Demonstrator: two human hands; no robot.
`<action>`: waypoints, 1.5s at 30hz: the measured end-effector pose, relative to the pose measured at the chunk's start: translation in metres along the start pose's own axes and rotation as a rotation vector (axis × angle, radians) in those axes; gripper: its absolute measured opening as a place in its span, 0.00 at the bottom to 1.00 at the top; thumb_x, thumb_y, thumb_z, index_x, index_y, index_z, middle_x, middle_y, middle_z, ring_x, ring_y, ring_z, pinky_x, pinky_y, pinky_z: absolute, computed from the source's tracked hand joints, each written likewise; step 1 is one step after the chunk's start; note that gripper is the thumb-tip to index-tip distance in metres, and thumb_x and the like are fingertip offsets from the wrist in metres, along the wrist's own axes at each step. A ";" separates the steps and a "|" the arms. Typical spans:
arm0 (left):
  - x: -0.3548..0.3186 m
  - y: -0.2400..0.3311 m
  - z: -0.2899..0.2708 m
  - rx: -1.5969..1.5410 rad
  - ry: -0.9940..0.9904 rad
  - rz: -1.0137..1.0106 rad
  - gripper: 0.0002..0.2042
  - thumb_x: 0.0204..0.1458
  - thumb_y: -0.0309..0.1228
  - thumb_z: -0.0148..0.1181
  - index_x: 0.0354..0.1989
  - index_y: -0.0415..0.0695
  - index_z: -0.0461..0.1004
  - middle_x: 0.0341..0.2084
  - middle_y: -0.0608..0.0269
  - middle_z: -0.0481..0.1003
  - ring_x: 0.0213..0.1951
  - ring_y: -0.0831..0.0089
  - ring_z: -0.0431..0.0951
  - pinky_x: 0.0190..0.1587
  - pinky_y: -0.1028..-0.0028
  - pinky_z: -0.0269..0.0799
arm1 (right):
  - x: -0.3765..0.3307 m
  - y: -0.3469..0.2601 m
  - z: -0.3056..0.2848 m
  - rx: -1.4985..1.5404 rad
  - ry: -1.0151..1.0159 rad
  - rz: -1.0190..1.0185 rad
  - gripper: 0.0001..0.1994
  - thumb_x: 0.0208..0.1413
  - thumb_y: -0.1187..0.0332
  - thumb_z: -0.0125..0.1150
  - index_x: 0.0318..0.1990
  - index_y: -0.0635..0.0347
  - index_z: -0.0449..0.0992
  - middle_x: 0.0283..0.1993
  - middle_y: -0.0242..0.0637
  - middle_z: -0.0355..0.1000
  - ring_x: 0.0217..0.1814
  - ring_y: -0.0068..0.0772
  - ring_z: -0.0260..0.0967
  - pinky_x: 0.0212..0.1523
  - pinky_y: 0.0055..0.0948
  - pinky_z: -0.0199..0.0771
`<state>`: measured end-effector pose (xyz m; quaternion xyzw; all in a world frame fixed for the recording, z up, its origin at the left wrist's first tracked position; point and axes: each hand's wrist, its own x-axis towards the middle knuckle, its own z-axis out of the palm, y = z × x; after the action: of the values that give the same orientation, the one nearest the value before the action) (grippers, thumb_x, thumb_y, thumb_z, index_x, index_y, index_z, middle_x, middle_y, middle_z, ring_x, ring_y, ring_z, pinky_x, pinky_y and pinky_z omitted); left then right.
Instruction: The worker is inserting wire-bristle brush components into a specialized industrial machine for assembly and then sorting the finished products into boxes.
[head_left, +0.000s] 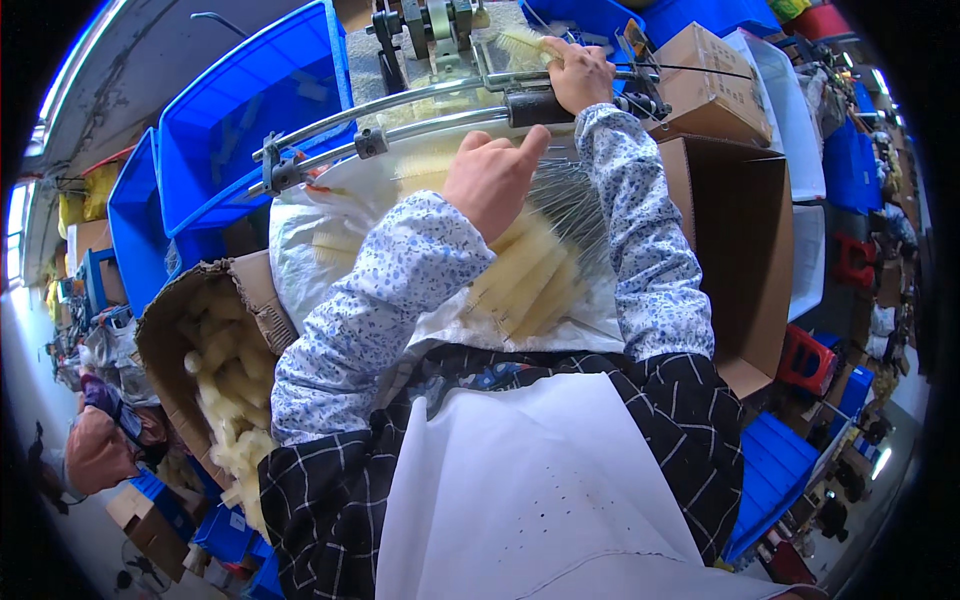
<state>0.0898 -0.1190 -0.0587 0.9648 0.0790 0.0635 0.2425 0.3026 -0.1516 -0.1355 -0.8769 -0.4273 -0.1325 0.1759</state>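
At the far side of the bench, my right hand (582, 80) is closed beside a metal rail. A cream bristle brush (524, 43) sticks out to the left from its fingertips. Nearer and to the left, my left hand (490, 187) is bent, with one finger stretched out and the others curled. Whatever its fingers hold, if anything, is hidden. Below and beside it lies a pile of cream wire-stemmed brushes (530, 275) on white sheeting (305, 215). Their thin wire stems (572, 195) fan toward the far right, under my right forearm.
A metal rail (425, 128) with clamps crosses before a machine (440, 35). Blue bins (185, 165) stand at the left. A cardboard box of cream brushes (265, 300) is near my left elbow; an open cardboard box (745, 270) stands right of my right arm.
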 end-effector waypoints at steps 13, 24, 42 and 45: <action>-0.104 -0.061 -0.098 -0.329 0.343 -0.266 0.13 0.43 0.19 0.53 0.36 0.43 0.58 0.27 0.56 0.75 0.32 0.62 0.75 0.33 0.73 0.68 | 0.000 0.008 -0.009 0.007 -0.092 -0.035 0.16 0.45 0.66 0.50 0.44 0.37 0.69 0.36 0.29 0.69 0.45 0.37 0.60 0.44 0.40 0.57; -0.190 -0.171 -0.018 0.127 -0.281 -0.404 0.28 0.36 0.27 0.57 0.51 0.49 0.57 0.48 0.55 0.63 0.51 0.58 0.62 0.54 0.64 0.53 | 0.015 -0.013 -0.006 -0.034 -0.181 -0.049 0.15 0.47 0.65 0.48 0.44 0.34 0.70 0.37 0.27 0.69 0.45 0.34 0.59 0.47 0.40 0.54; -0.202 -0.186 -0.051 -0.628 -0.125 -0.616 0.19 0.37 0.20 0.54 0.41 0.40 0.62 0.32 0.64 0.67 0.32 0.78 0.67 0.38 0.80 0.64 | 0.015 -0.013 -0.006 0.069 -0.131 -0.101 0.16 0.44 0.69 0.52 0.43 0.39 0.71 0.34 0.26 0.69 0.44 0.33 0.59 0.46 0.36 0.53; -0.199 -0.178 -0.067 -0.604 -0.154 -0.639 0.19 0.37 0.18 0.53 0.42 0.40 0.61 0.33 0.63 0.66 0.34 0.77 0.68 0.40 0.79 0.64 | 0.021 -0.009 0.000 0.007 -0.148 -0.163 0.17 0.46 0.71 0.48 0.45 0.37 0.70 0.38 0.26 0.68 0.48 0.31 0.56 0.49 0.37 0.48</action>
<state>-0.1377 0.0301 -0.1024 0.7797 0.3326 -0.0665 0.5262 0.3085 -0.1317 -0.1253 -0.8459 -0.5096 -0.0795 0.1356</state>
